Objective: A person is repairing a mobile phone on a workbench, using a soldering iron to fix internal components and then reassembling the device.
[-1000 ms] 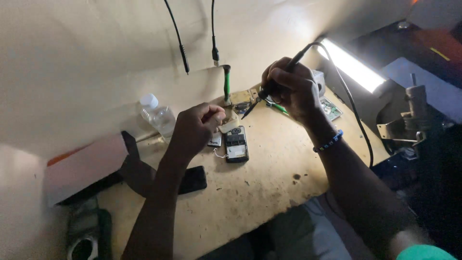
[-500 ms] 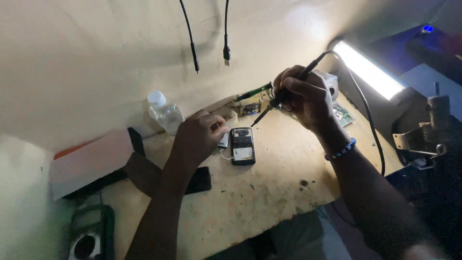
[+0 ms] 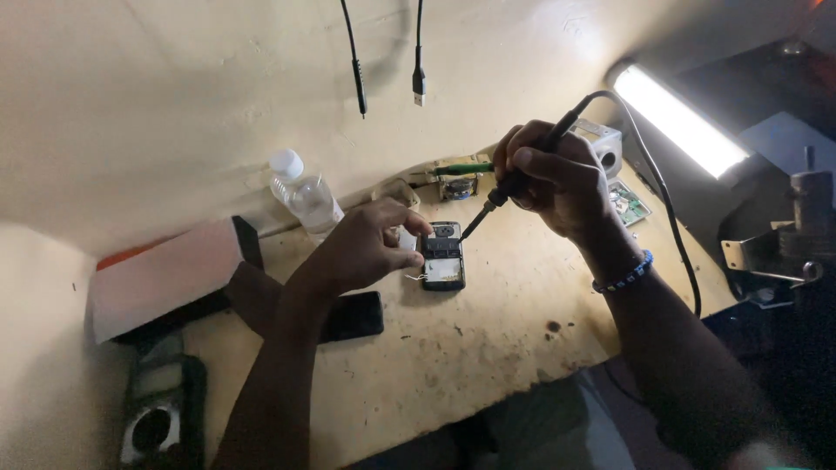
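Single head-worn view, looking steeply down and forward, close over the workbench, wall behind

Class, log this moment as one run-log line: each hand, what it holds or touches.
left hand: steadying opened phone | right hand: grip on soldering iron, tip at phone | workbench: water bottle

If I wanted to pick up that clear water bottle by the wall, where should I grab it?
Probably around the middle of the water bottle, coming from the front edge of the workbench. It stands tilted close against the wall, so the back is blocked, and its small white cap gives fingers less to wrap than the wider body.
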